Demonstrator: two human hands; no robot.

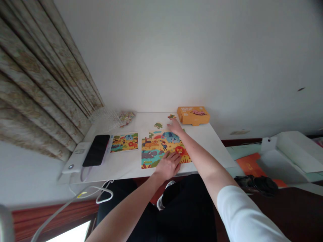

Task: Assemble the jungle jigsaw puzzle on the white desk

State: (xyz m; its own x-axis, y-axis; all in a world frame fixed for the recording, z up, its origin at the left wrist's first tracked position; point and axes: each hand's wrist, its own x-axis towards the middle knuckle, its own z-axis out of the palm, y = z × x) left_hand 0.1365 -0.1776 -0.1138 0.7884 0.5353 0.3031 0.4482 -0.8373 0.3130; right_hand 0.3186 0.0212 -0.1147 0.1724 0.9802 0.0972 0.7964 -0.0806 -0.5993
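Note:
A colourful jigsaw puzzle (151,154) with animals lies on the white table, its upper left edge uneven. My left hand (168,165) rests flat on its lower edge, fingers spread near the lion. Beyond the puzzle, my right hand (175,127) stretches forward, its index fingertip at a loose puzzle piece (172,116) beside the box. Thumb and index finger are apart; whether the finger touches the piece is hard to see. Another loose piece, a green one (158,125), lies just above the puzzle. To the left is a small reference picture card (124,143) of the same scene.
An orange puzzle box (193,115) stands at the back right against the wall. Clear plastic packaging (107,118) and a bag of pieces (127,117) sit at the back left. A black phone (96,150) with a cable lies near the left edge, beside a white device (78,156).

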